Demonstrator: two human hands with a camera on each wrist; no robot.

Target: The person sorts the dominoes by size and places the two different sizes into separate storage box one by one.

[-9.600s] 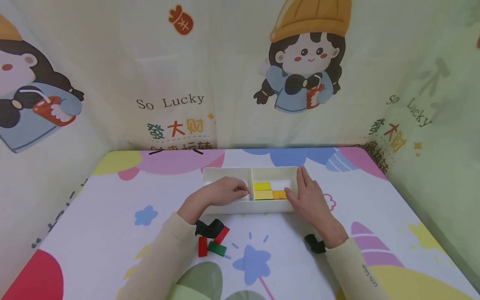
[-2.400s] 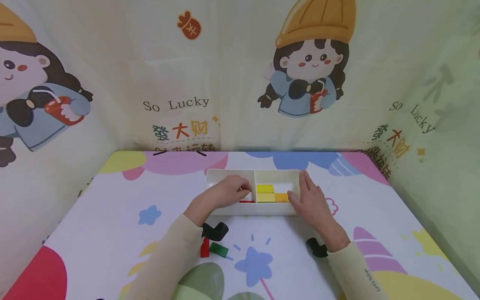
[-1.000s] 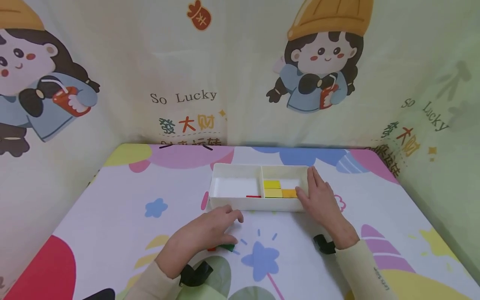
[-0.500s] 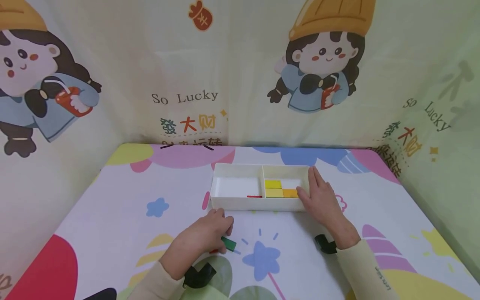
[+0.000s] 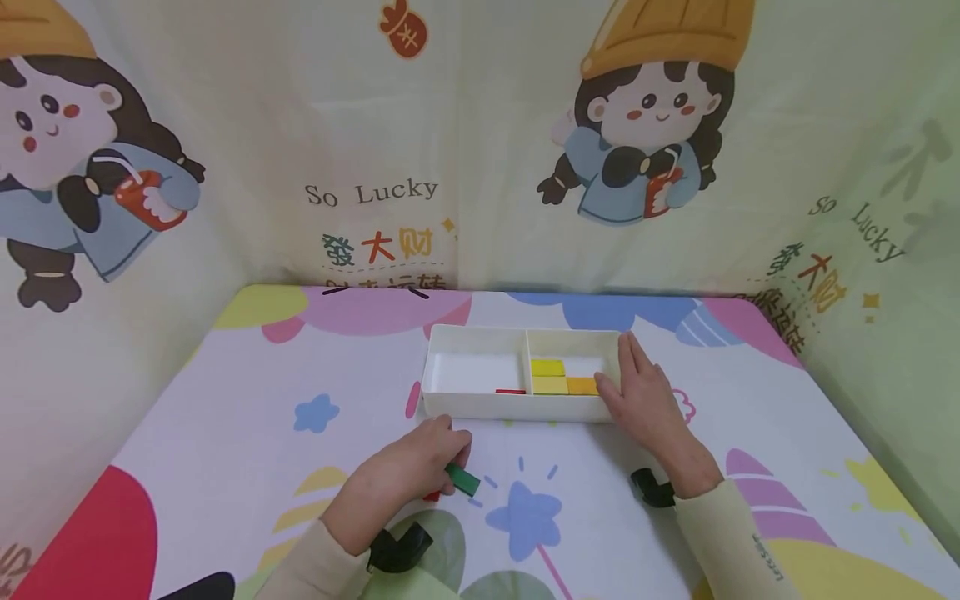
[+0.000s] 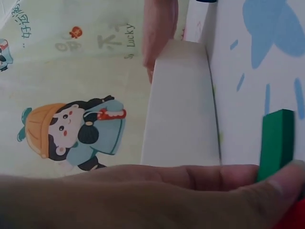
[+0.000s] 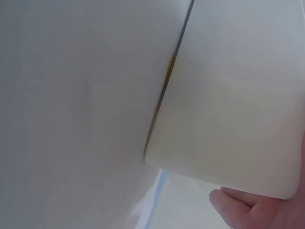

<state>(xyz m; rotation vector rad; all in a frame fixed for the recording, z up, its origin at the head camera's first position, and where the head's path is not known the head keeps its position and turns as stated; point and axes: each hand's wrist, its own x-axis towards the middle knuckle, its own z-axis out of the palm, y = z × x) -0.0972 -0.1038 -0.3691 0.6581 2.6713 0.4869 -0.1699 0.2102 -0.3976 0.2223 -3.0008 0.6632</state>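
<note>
My left hand (image 5: 401,473) pinches a green block (image 5: 463,480) between thumb and fingers, in front of the white box (image 5: 517,407). In the left wrist view the green block (image 6: 277,143) stands out past the thumb tip. A red block (image 5: 432,497) lies by that hand, mostly hidden under it. The box has two compartments: a red block (image 5: 511,392) is in the left one; yellow blocks (image 5: 548,384) and an orange block (image 5: 582,386) are in the right one. My right hand (image 5: 648,408) rests with straight fingers along the box's right end, its thumb at the front rim.
A patterned cloth (image 5: 600,492) covers the table, and a printed curtain (image 5: 495,167) hangs behind it. Black wrist mounts (image 5: 402,550) sit at both wrists. A black object (image 5: 198,587) shows at the lower left edge.
Since 2.4 s ago my left hand has come out of the box's left compartment, leaving a red block there, and moved nearer me. It now grips the green block. The right hand stays at the box.
</note>
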